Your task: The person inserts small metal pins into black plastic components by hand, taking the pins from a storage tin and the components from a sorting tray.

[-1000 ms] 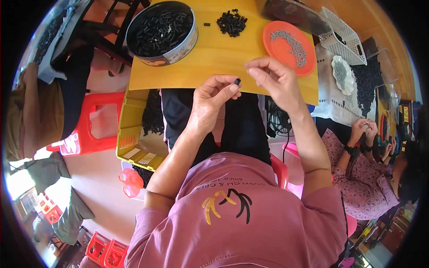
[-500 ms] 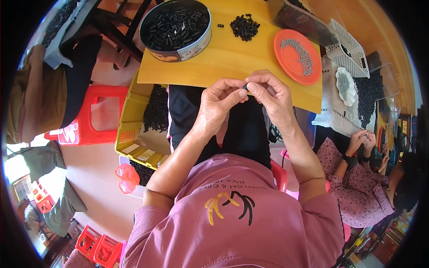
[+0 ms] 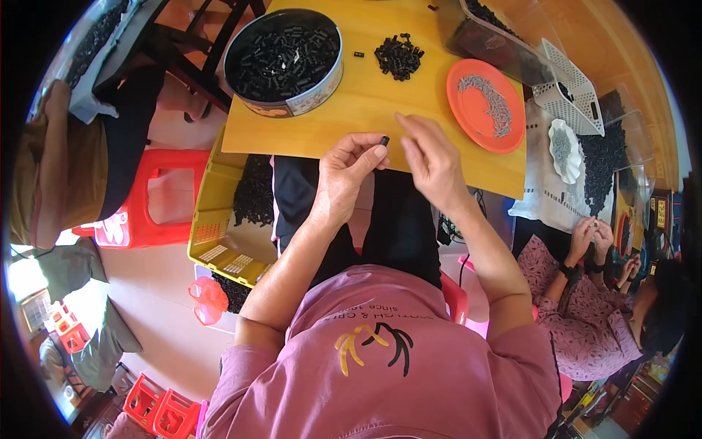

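Note:
Between the thumb and fingers of my left hand [image 3: 349, 164] is a small black plastic piece [image 3: 385, 141], held upright just off the table's near edge. My right hand [image 3: 433, 162] is apart from it, to its right, blurred, with fingers extended and nothing seen in them. Beyond my hands, a pile of similar black pieces [image 3: 398, 57] lies on the yellow table [image 3: 351, 110], with one loose black piece [image 3: 359, 54] beside it. An orange-red plate [image 3: 468, 124] holding small grey metal pins [image 3: 496, 102] is nearest my right hand.
A round tin [image 3: 316, 96] full of black pieces stands on the left of the table. A clear bin [image 3: 482, 40] and a white perforated basket [image 3: 574, 99] are at the right. A yellow crate [image 3: 227, 175] sits below left. A co-worker's hands [image 3: 592, 235] are at the far right.
My right hand has let go of the small black piece and moved apart to the right. My left hand keeps hold of the piece, which now shows upright.

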Action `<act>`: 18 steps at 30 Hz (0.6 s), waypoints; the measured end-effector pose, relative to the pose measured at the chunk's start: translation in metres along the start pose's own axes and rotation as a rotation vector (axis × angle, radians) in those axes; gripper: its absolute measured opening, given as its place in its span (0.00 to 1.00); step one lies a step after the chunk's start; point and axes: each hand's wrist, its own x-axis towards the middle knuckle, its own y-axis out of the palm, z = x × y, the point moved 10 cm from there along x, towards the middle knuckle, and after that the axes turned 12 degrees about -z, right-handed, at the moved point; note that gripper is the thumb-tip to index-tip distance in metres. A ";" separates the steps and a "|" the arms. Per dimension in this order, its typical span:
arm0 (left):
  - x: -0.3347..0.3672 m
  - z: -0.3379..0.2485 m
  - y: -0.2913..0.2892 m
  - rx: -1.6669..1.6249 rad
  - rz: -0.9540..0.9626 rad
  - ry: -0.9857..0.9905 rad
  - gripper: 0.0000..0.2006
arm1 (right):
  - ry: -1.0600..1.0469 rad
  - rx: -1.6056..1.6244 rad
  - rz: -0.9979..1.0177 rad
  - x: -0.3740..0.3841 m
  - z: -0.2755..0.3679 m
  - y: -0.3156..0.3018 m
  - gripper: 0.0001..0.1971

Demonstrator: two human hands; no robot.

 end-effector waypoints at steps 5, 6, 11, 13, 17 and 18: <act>0.009 0.000 -0.005 0.050 -0.020 0.010 0.09 | 0.144 -0.120 -0.066 0.032 -0.062 0.007 0.08; 0.010 0.001 -0.006 0.052 -0.019 0.010 0.09 | 0.155 -0.163 -0.077 0.038 -0.069 0.008 0.08; 0.012 0.002 -0.008 0.061 -0.008 -0.004 0.09 | 0.088 -0.327 -0.116 0.054 -0.089 0.023 0.08; 0.013 0.003 -0.009 0.062 -0.005 -0.006 0.09 | 0.093 -0.387 -0.071 0.056 -0.095 0.030 0.08; 0.013 0.003 -0.010 0.054 -0.007 -0.017 0.09 | 0.067 -0.397 -0.067 0.056 -0.094 0.034 0.08; 0.014 0.003 -0.010 0.053 -0.007 -0.018 0.09 | 0.068 -0.387 -0.067 0.056 -0.094 0.034 0.08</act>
